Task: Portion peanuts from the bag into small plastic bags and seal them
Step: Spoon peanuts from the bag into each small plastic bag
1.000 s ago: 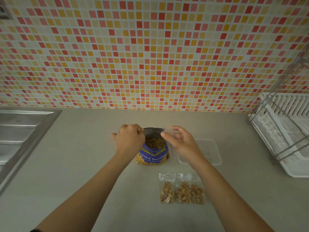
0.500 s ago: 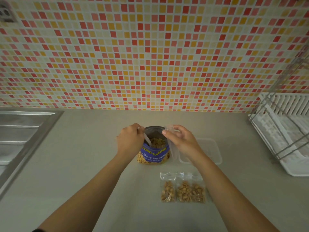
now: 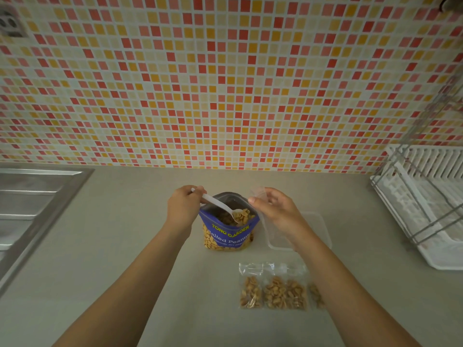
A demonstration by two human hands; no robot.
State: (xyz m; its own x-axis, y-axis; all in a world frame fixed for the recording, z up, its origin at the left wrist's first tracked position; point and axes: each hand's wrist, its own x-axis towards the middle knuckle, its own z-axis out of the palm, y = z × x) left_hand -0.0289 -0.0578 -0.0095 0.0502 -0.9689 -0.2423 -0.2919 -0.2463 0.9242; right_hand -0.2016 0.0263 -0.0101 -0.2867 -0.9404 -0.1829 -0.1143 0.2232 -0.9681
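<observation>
Since the earlier frame the spoon [image 3: 220, 205] has risen from the peanut bag [image 3: 229, 234], loaded with nuts. On the desk [image 3: 125, 246] a sink [image 3: 30, 204] sits left and a dish rack [image 3: 426, 204] right. A clear container [image 3: 318, 229] lies partly hidden behind the right hand [image 3: 278, 211], which pinches an empty small bag [image 3: 259, 194] just beside the peanut bag. Filled bags [image 3: 273, 289] lie nearer. The left hand [image 3: 184, 209] grips the spoon's handle.

Counter [image 3: 125, 246] holds peanut bag [image 3: 228, 235], filled small bags [image 3: 273, 293], clear tub [image 3: 317, 229], dish rack [image 3: 426, 211].

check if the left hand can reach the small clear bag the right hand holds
Probably yes: the left hand, holding a white plastic spoon, is across the blue peanut bag from the small clear bag; nothing blocks.
</observation>
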